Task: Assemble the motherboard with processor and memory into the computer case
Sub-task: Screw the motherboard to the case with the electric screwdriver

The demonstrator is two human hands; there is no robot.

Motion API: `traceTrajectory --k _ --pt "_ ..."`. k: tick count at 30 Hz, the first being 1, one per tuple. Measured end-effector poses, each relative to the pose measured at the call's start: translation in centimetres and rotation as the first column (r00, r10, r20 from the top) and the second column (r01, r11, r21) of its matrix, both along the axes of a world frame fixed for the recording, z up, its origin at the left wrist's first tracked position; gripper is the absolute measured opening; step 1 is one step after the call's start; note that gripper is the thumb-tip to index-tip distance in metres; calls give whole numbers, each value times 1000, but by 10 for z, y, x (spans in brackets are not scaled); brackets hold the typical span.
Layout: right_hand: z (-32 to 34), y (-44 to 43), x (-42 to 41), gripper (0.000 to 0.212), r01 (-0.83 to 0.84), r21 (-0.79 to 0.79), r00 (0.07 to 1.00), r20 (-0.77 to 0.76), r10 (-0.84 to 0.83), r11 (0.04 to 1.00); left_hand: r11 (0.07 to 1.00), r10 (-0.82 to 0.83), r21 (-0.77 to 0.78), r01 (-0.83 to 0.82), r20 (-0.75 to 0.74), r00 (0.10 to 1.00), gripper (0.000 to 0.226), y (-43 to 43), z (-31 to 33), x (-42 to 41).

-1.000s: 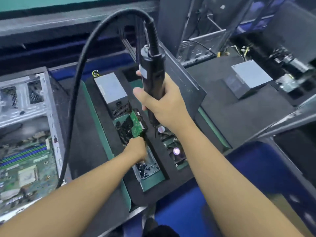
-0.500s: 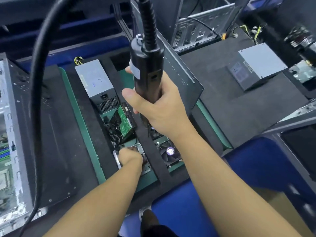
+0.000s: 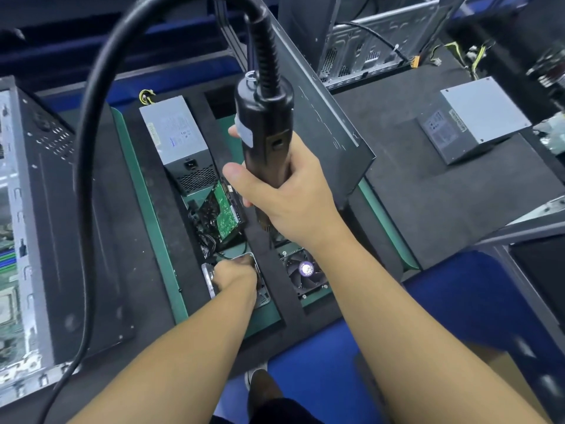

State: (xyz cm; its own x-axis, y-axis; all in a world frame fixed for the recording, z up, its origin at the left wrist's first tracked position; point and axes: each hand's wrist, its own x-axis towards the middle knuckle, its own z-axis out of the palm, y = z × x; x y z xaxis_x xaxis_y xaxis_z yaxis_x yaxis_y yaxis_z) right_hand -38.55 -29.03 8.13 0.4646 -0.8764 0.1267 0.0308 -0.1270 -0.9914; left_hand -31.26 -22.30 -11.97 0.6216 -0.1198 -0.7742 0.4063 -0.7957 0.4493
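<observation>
A black-matted desk [image 3: 412, 215] carries an open computer case [image 3: 61, 228] at left, a green compartmented tray [image 3: 146, 197] at centre and a grey power supply [image 3: 474, 123] at right.

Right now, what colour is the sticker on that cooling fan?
Purple; the sticker shows best in the head view.

Black foam mat [image 3: 428, 209] over the workbench, lint-specked, running to the right edge of view. Green mat [image 3: 148, 209] laid on top at centre left, long border strip showing. Blue band [image 3: 183, 76] along the far side of the bench; dark behind it, too dim to tell wall from shelving. Blue floor [image 3: 443, 301] below the near edge, brown cardboard [image 3: 504, 374] on it at lower right. Grey metal rail [image 3: 526, 229] slanting in from the right, above the floor. Light even, soft sheen on the rail.
</observation>
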Motion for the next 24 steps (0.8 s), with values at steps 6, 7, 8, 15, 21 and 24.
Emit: traceTrajectory --k 6,7,8,15,21,24 --pt "29 -2 13 28 -26 -66 1000 3 26 997 957 22 -283 -63 -146 989 14 10 31 9" --pt "40 -2 19 24 -37 -86 999 11 39 996 941 15 -333 -61 -138 990 13 10 39 12" --pt "51 -2 26 20 -52 -115 998 12 54 992 924 2 -379 -56 -141 990 11 10 52 15" --pt "128 11 96 24 -110 -245 983 119 142 963 618 -5 -754 -221 -285 958 14 7 145 73" --pt "174 43 162 23 -142 -295 958 201 207 945 517 -68 -849 -111 -170 983 11 37 187 153" --pt "187 64 194 29 -138 -298 953 220 209 944 503 -88 -862 -54 -113 990 12 57 198 189"
